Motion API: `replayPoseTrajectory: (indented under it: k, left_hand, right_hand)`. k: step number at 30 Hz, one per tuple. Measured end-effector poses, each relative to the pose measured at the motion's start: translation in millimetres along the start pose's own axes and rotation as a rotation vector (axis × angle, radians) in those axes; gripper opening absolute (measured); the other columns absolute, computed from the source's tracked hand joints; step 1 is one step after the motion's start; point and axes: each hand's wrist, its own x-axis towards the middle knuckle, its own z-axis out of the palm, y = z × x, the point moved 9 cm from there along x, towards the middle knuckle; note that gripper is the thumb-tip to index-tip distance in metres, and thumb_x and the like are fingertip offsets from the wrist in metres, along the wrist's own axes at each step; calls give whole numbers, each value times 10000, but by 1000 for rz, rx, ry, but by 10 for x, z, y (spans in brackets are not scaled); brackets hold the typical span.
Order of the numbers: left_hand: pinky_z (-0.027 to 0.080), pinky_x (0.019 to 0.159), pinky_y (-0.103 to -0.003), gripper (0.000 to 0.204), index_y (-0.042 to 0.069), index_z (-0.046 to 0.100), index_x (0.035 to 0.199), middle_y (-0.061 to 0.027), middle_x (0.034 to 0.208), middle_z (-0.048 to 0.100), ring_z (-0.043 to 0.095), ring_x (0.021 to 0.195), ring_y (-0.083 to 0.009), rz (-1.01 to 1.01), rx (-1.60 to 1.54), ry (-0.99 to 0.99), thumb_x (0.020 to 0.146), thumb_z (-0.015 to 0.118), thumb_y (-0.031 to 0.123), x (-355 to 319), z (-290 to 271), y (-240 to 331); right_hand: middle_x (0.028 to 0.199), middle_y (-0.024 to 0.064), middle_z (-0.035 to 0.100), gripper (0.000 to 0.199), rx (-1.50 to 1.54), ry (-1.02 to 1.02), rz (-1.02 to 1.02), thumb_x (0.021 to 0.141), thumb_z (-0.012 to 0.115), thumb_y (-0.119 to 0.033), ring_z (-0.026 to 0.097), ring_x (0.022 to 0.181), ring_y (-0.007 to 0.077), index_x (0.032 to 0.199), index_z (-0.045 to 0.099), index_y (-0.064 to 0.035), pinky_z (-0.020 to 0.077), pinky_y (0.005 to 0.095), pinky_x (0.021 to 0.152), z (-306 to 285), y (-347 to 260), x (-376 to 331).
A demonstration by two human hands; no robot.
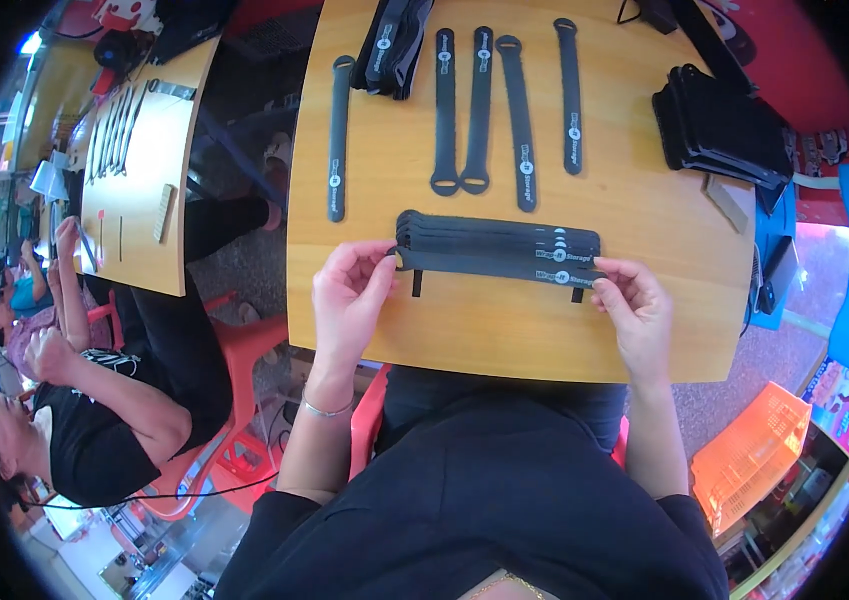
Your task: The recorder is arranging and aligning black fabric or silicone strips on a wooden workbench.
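Between my two hands stretches a black strap (484,265) with a loop at its left end and white print near its right end. My left hand (352,290) pinches the loop end, and my right hand (636,305) pinches the plain end. Just behind it, several like straps (484,232) lie overlapped in a sideways row, partly covered by the held one. Two short black marks or strips (417,284) show on the table below the row, one near each end.
Single straps (477,110) lie lengthwise farther back on the wooden table (514,345). A strap bundle (392,45) is at the back, a black stack (719,125) at the right. An orange crate (752,455) stands right of me. Another person (109,420) sits left at a second table (159,170).
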Motion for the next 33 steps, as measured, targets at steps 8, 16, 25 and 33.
replayPoseTrajectory:
  k: [8, 16, 25, 33]
  left_hand:
    - [401, 557, -139, 171, -5, 594, 993, 30, 744, 552, 513, 631, -9, 44, 74, 37, 829, 608, -50, 64, 33, 16]
    - [382, 528, -137, 188, 2, 588, 998, 36, 731, 535, 496, 618, -3, 37, 74, 35, 822, 603, -63, 82, 64, -15]
    - [378, 512, -147, 222, 2, 572, 1026, 25, 724, 533, 491, 600, -11, 35, 127, 37, 816, 600, -68, 88, 67, 5]
    - [391, 517, -157, 238, -4, 561, 1041, 10, 731, 543, 500, 600, -20, 34, 118, 41, 815, 600, -68, 97, 77, -12]
  right_hand:
    - [842, 2, 571, 210, 35, 67, 36, 868, 597, -8, 559, 674, 53, 1075, 567, -18, 450, 174, 598, -36, 49, 71]
    - [818, -1, 568, 244, 19, 87, 34, 862, 600, -4, 546, 654, 45, 1098, 541, -24, 428, 163, 554, -52, 36, 79]
    - [804, 1, 572, 259, 26, 83, 32, 851, 611, 6, 541, 639, 45, 1098, 539, -23, 423, 163, 536, -43, 27, 88]
    - [794, 7, 576, 255, 29, 105, 46, 844, 613, 13, 538, 628, 43, 1085, 538, -24, 417, 162, 523, -55, 35, 106]
